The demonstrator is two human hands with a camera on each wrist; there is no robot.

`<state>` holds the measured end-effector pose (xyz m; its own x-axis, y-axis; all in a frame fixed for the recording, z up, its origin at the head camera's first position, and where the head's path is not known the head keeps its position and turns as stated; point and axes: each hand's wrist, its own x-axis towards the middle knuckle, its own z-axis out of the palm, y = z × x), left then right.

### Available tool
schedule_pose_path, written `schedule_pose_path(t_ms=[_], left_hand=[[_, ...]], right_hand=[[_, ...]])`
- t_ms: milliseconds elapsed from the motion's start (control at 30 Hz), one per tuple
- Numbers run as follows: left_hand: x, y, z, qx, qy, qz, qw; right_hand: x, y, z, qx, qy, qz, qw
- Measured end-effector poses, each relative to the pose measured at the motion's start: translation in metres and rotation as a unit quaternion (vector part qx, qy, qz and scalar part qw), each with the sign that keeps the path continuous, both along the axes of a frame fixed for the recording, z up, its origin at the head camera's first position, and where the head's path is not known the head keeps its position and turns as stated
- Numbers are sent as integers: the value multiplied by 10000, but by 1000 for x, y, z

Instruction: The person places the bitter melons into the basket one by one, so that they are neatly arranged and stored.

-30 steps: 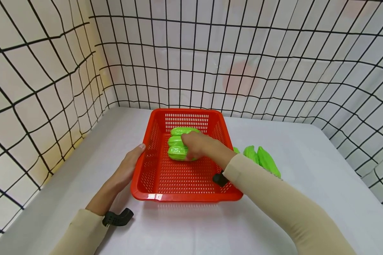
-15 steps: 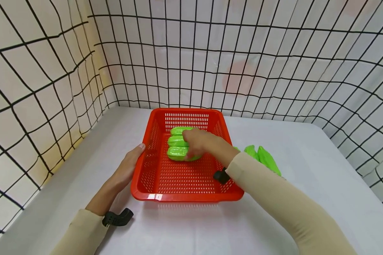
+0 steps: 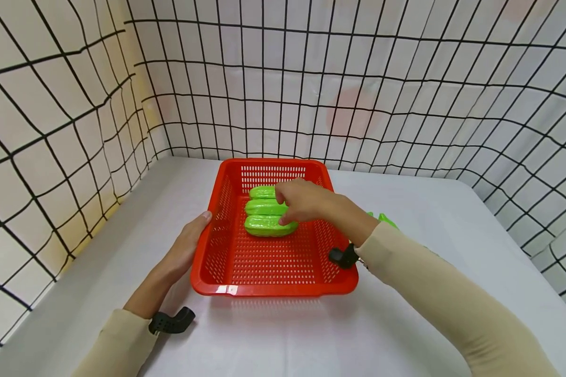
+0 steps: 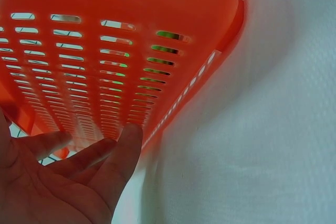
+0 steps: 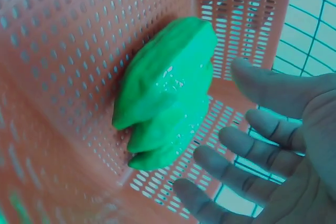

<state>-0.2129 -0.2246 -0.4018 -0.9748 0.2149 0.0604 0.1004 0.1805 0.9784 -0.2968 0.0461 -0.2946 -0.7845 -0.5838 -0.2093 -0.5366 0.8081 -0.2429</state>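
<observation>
While R grip hovers, grn veg lie just below.

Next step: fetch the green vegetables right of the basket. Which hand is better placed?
Probably the right hand: it holds nothing and its sleeve passes beside those green vegetables. The left hand touches the opposite side of the red basket.

Bright red basket, lime-green vegetables
The basket bears rows of small slots; sleeves are plain beige, wrist straps black, the table white, and a black wire mesh draws a grid of squares over a white backdrop with a faint pink spot
</observation>
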Motion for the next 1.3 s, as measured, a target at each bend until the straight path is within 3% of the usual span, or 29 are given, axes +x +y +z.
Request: schedule_pose_path(t_ms=[267,533,733,900,1300], left_hand=[[-2,0,-1,30,-55,20,10000],[0,1,-1,-65,-49,49,10000],[0,-1,-1,-66,-50,83,9999],[1,-2,-2,-60,-41,95,9999],[-1,1,0,-23,-108,74,9999]], right_hand=[[16,13,13,-191,159,52,9997],[31,42,16,-636,392,-42,9972],[37,68,7,-1140,515,-75,9921],[40,94,-3,-1436,894,-7,9856],[37,166,-25,-1059,1685,-179,9798]])
